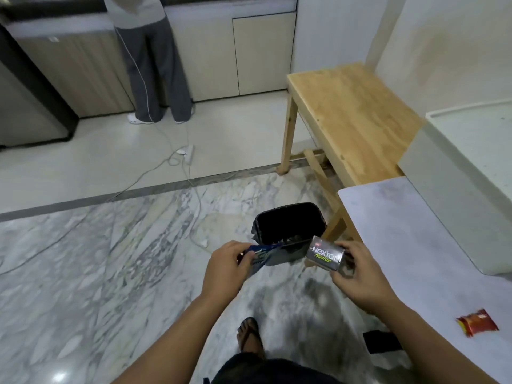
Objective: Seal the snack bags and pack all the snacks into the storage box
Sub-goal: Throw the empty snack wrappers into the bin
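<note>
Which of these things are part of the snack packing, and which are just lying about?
Part of the job: blue snack bag in left hand; snack box in right hand; red snack packet; white storage box.

Lying about: black bin; wooden bench; power strip.

a dark blue snack wrapper [261, 256] with pale markings is seen beside a grey packet [324, 254] lettered in white and bright green. a black bin [288, 225] is lined in black. the floor [97, 259] is veined white and grey marble, crossed by a dark grey band, with plain cream tile beyond. a pale, grained wooden bench [352, 117] is shown, and a white, faintly mottled table top [415, 245] carries a red and yellow sachet [477, 322]. grey trousers [155, 73] bear a thin white side stripe.
</note>
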